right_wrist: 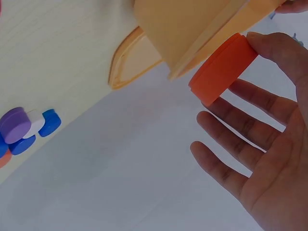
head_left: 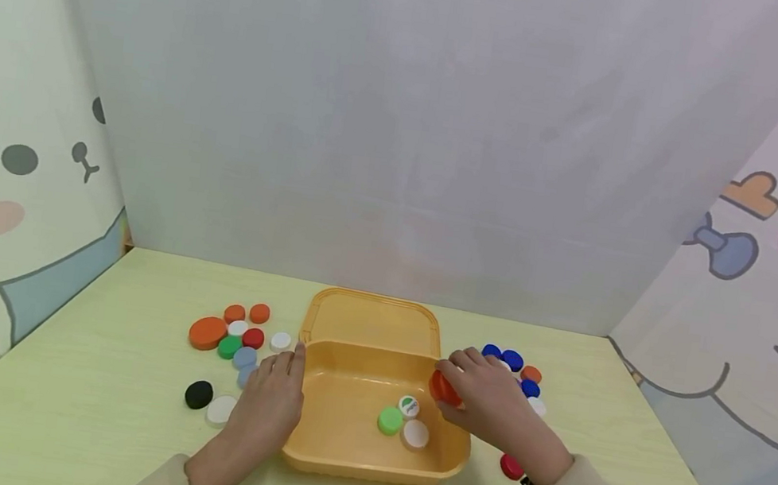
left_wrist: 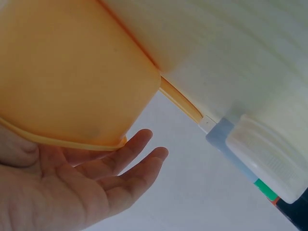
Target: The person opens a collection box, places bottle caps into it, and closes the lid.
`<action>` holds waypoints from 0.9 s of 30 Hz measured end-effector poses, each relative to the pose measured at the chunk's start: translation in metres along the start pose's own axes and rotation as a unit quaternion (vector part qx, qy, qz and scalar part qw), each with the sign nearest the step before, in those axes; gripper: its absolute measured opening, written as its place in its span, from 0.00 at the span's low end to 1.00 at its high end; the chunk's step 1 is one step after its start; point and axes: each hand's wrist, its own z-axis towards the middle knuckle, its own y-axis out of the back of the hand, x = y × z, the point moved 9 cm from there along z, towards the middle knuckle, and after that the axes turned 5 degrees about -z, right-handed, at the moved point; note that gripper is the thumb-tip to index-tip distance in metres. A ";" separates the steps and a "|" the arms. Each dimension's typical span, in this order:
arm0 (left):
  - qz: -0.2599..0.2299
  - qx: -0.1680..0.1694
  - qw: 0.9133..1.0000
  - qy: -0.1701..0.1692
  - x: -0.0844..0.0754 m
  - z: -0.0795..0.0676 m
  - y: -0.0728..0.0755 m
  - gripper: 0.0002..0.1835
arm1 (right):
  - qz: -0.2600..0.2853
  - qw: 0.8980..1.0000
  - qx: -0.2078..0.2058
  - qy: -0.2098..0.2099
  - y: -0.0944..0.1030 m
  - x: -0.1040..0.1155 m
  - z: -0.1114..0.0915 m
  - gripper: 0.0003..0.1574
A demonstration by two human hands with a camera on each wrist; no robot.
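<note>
My right hand (head_left: 492, 394) pinches a large orange bottle cap (right_wrist: 222, 71) between thumb and fingers, over the right rim of an orange-yellow plastic box (head_left: 338, 437). In the right wrist view the cap is tilted on edge, beside the box wall. My left hand (head_left: 273, 399) rests on the box's left rim with its fingers loosely extended, the fingertips reaching past the rim in the left wrist view. Inside the box, toward the right, lie a light green cap (head_left: 390, 420), a white cap (head_left: 415, 434) and a white cap with a green print (head_left: 409, 406).
Behind the box lies its matching lid (head_left: 373, 321). Left of the box are several caps, among them an orange one (head_left: 207, 333) and a black one (head_left: 199, 394). More caps sit at right, including a blue one (head_left: 512, 360) and a red one (head_left: 512, 466).
</note>
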 end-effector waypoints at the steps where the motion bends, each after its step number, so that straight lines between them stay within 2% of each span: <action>1: 0.000 0.000 1.000 0.000 0.000 0.000 0.000 0.33 | 0.007 1.000 0.009 0.002 -0.002 0.003 0.003 0.28; 10: -0.002 0.000 1.000 0.001 0.000 -0.001 0.000 0.33 | 0.027 0.997 0.056 0.036 -0.025 0.027 0.022 0.28; 21: 0.004 -0.012 1.000 -0.003 0.000 -0.001 0.002 0.33 | 0.026 0.994 0.056 0.093 -0.041 0.046 0.033 0.26; 27: 0.002 -0.012 1.000 -0.002 0.000 -0.001 0.003 0.33 | 0.012 0.992 0.058 0.107 -0.048 0.052 0.038 0.25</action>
